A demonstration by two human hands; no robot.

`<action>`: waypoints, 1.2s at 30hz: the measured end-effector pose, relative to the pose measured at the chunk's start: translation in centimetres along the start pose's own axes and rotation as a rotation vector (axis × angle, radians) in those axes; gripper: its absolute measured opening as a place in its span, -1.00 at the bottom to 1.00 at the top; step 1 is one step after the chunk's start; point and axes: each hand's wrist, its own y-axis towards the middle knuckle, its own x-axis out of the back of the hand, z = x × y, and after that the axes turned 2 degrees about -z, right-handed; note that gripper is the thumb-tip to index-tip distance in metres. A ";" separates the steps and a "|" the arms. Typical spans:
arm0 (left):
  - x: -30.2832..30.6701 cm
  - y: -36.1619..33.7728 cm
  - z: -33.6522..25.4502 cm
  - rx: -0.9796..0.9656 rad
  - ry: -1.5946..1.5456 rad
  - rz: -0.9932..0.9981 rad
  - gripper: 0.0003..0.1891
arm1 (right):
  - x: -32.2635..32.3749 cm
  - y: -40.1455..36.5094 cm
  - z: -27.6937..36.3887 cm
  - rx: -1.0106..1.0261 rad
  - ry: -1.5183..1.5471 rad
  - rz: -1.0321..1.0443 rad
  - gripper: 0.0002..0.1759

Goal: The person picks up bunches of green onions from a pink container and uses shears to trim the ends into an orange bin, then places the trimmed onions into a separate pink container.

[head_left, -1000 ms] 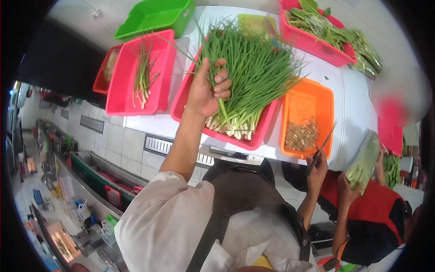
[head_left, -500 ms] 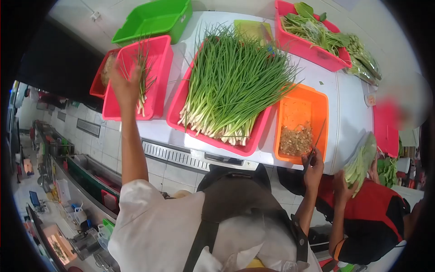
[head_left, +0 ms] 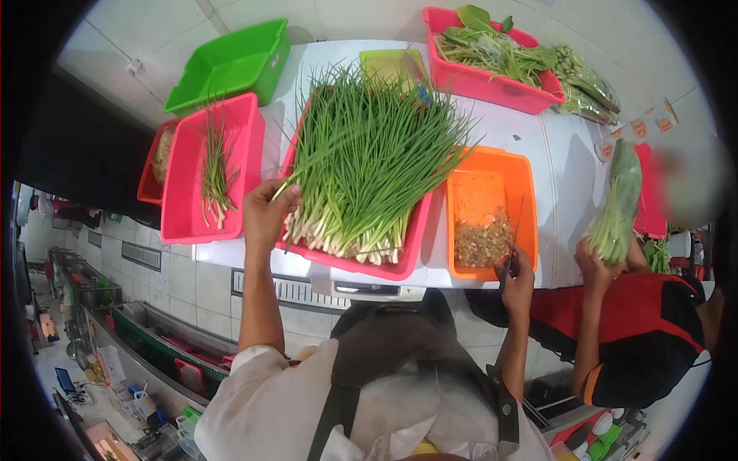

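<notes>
My left hand (head_left: 269, 211) pinches a spring onion (head_left: 307, 163) near its white end, at the left rim of a pink tub (head_left: 411, 265). A thick pile of spring onions (head_left: 377, 161) fills that tub, roots towards me and green tops away. In my right hand (head_left: 517, 283) is a knife (head_left: 515, 234), its blade pointing up and away beside an orange tub (head_left: 525, 180). Brown, chopped-looking scraps (head_left: 483, 242) lie in the orange tub's near half. Further left, a second pink tub (head_left: 181, 165) holds a small bunch of spring onions (head_left: 217, 177).
A green tub (head_left: 231, 65) stands at the back left. Behind the pile lies a yellow-green board (head_left: 374, 65) with a knife. A pink tub of leafy greens (head_left: 500, 58) and bagged vegetables (head_left: 588, 84) are at the back right. To my right, a co-worker (head_left: 638, 323) holds wrapped greens (head_left: 619, 203).
My left hand has moved right, from the left pink tub to the big pile, and now grips a spring onion. The spring onions in the left tub lie free. My right hand still holds the knife.
</notes>
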 end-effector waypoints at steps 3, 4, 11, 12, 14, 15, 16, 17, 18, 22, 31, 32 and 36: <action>-1.8 -0.7 -0.1 0.018 -0.273 0.052 -0.77 | -0.2 -0.1 -0.6 0.039 0.115 0.007 -0.48; -3.2 -1.2 -0.4 -0.019 -0.358 0.091 -0.79 | -0.4 0.0 -0.8 0.065 0.219 0.012 -0.48; -13.6 -6.7 -0.8 0.132 -0.579 0.467 -0.82 | -3.4 0.4 5.5 0.126 0.611 0.078 -0.42; -14.7 -7.8 -0.9 0.155 -0.564 0.525 -0.82 | -3.5 0.4 7.1 0.092 0.654 0.100 -0.42; -15.9 -10.0 -1.1 0.201 -0.491 0.667 -0.81 | -4.4 1.0 9.0 0.106 0.720 0.098 -0.45; -16.4 -11.0 -0.6 0.213 -0.503 0.726 -0.81 | -4.4 1.3 9.8 0.116 0.689 0.110 -0.46; -16.9 -12.0 0.3 0.228 -0.514 0.780 -0.81 | -4.3 1.4 10.7 0.123 0.659 0.128 -0.48; -17.0 -12.9 1.0 0.246 -0.524 0.827 -0.81 | -4.2 1.3 11.1 0.126 0.630 0.153 -0.49; -16.7 -13.6 1.3 0.258 -0.493 0.877 -0.81 | -4.3 1.2 10.8 0.104 0.647 0.173 -0.51; -15.3 -15.2 2.9 0.398 -0.487 1.032 -0.81 | -5.6 -0.5 9.1 0.047 0.663 0.313 -0.54; -14.9 -17.4 6.3 0.612 -0.556 1.027 -0.75 | -7.5 -3.0 4.9 -0.107 0.533 0.536 -0.51; -14.7 -17.4 6.4 0.607 -0.541 1.031 -0.74 | -7.3 -3.0 5.0 -0.150 0.545 0.549 -0.50; -15.0 -16.5 5.1 0.596 -0.559 0.943 -0.70 | -6.6 -2.9 6.1 -0.031 0.589 0.343 -0.48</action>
